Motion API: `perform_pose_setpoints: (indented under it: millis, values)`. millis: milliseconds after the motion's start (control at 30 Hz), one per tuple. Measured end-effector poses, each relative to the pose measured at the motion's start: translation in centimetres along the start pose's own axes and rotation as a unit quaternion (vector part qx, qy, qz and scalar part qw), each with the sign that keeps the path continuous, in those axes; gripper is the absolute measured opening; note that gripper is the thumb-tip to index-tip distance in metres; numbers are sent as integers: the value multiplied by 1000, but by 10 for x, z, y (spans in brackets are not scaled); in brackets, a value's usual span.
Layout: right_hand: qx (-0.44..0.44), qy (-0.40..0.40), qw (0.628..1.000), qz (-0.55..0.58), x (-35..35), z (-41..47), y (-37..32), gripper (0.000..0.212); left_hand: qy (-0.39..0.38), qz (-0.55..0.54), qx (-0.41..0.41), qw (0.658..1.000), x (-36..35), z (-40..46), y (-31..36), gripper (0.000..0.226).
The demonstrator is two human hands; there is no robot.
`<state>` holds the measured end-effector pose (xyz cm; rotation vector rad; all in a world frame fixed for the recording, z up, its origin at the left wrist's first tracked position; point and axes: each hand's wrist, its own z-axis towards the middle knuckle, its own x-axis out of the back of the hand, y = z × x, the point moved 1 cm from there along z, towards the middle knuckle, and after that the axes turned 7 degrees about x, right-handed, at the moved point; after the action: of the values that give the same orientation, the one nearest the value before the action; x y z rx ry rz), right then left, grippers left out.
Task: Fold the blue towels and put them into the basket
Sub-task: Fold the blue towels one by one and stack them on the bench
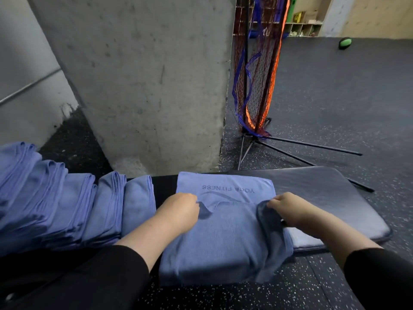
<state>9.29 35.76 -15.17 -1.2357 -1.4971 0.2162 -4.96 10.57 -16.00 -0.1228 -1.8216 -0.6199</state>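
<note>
A blue towel (225,231) printed with "YOGA FITNESS" lies spread over the dark padded bench (330,193) in front of me, its near part hanging over the bench's front. My left hand (178,211) pinches the folded-over edge at the towel's left side. My right hand (288,209) pinches the same edge at the right, where the cloth bunches and droops. Several folded blue towels (67,202) stand in a row on the bench to the left. No basket is in view.
A concrete pillar (145,86) rises just behind the bench. A red and blue net on a black tripod stand (257,86) stands right of it, legs spread over the speckled rubber floor. A green ball (345,43) lies far back right.
</note>
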Motion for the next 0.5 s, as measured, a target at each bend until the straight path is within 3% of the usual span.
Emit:
perform_pose_setpoints:
  millis: [133, 233, 400, 500]
  values:
    - [23, -24, 999, 41, 2, -23, 7, 24, -49, 75, 0, 996, 5, -15, 1, 26]
    - [45, 11, 987, 153, 9, -35, 3, 22, -48, 30, 15, 998, 26, -22, 6, 20]
    - [100, 96, 954, 264, 31, -41, -27, 22, 60, -169, 44, 983, 63, 2, -4, 40]
    - [109, 171, 959, 197, 32, -20, -30, 26, 110, -172, 25, 979, 65, 27, -12, 32]
